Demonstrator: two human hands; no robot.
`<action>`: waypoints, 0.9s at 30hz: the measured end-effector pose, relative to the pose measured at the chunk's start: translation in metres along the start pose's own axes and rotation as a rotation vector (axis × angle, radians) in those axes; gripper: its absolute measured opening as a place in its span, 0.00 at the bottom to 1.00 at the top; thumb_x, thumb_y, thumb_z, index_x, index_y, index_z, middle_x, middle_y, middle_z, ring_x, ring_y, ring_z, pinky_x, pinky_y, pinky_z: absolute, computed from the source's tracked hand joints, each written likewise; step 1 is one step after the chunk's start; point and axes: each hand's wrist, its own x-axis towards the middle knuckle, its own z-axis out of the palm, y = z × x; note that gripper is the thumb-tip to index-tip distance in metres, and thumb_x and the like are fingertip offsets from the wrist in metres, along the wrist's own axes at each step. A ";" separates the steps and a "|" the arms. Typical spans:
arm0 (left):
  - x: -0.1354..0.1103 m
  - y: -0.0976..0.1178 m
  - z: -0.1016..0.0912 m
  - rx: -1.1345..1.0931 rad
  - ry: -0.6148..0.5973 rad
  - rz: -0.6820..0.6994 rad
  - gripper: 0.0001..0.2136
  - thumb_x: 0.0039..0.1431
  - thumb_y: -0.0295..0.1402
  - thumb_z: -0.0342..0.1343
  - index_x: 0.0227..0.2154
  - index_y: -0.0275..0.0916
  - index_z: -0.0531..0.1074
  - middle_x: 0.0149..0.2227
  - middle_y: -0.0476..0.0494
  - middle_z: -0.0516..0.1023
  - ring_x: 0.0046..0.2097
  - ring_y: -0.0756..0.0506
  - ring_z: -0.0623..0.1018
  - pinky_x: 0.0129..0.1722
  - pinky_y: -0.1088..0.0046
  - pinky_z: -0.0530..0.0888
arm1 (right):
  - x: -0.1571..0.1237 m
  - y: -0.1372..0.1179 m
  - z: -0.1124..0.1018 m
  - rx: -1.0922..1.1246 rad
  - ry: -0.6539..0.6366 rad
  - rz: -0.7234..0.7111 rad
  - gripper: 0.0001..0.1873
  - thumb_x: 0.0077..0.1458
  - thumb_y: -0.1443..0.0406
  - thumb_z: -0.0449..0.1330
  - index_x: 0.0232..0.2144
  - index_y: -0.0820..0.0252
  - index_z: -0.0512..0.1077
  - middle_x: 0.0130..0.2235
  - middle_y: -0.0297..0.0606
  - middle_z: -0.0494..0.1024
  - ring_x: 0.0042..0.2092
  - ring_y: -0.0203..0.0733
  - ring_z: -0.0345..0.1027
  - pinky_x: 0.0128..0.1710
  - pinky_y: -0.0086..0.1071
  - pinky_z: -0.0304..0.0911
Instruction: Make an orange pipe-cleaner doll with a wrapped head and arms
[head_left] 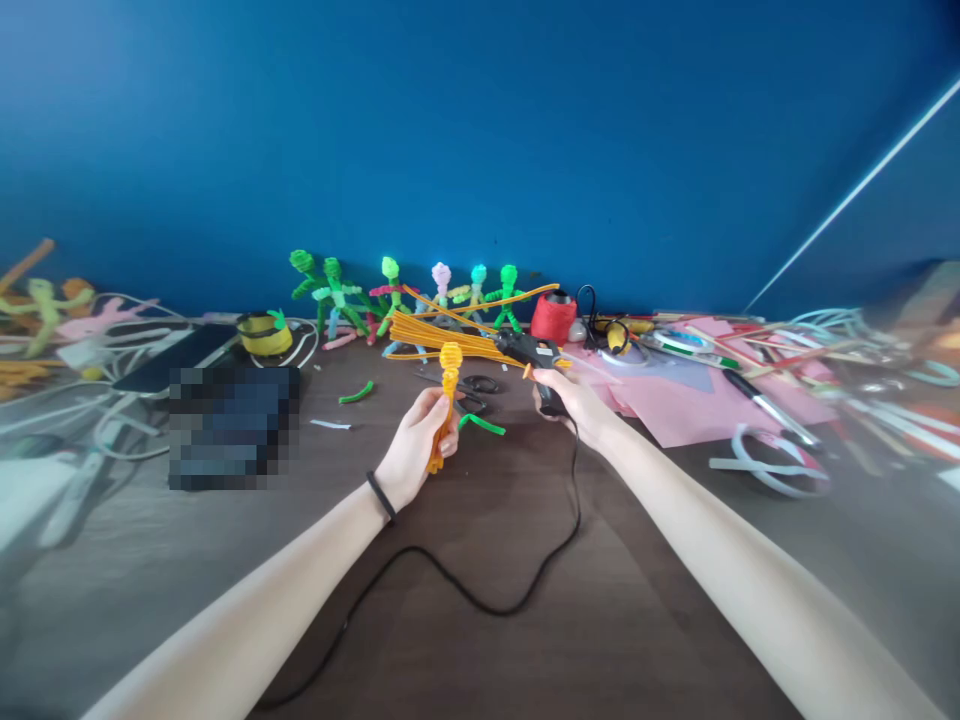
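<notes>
My left hand is closed round an orange pipe-cleaner figure, its coiled head pointing up. In my right hand is a black hot glue gun, gripped by the handle, its nozzle pointing left toward the figure but apart from it. A black cord runs from the gun down across the table. Just behind the gun lies a bundle of orange pipe cleaners. Scissors, partly hidden, rest between my hands, with a green pipe-cleaner scrap near them.
Several pipe-cleaner figures stand against the blue wall. A red spool is behind the gun. Pink paper, a pen and strips lie right. To the left are a dark phone-like object, a yellow roll and white cables.
</notes>
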 end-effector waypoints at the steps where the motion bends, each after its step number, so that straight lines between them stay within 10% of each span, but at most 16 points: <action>1: 0.001 0.000 -0.001 -0.024 0.004 -0.002 0.05 0.51 0.31 0.51 0.31 0.36 0.65 0.20 0.54 0.62 0.17 0.58 0.60 0.16 0.82 0.57 | -0.001 0.002 0.003 0.132 -0.065 0.006 0.08 0.45 0.61 0.53 0.26 0.60 0.61 0.18 0.26 0.58 0.18 0.30 0.52 0.17 0.25 0.46; 8: 0.002 -0.004 -0.004 -0.004 0.060 0.012 0.06 0.47 0.31 0.54 0.29 0.35 0.67 0.23 0.52 0.64 0.20 0.57 0.62 0.19 0.81 0.60 | -0.011 0.013 0.016 0.441 -0.516 0.070 0.03 0.44 0.67 0.50 0.26 0.61 0.61 0.22 0.32 0.67 0.22 0.33 0.62 0.20 0.27 0.53; 27: -0.001 0.000 -0.004 0.064 0.024 0.004 0.10 0.51 0.38 0.51 0.31 0.35 0.67 0.18 0.53 0.65 0.17 0.55 0.65 0.14 0.81 0.61 | -0.019 0.010 0.027 0.289 -0.465 0.107 0.06 0.47 0.65 0.55 0.26 0.64 0.65 0.26 0.37 0.74 0.28 0.37 0.69 0.27 0.28 0.58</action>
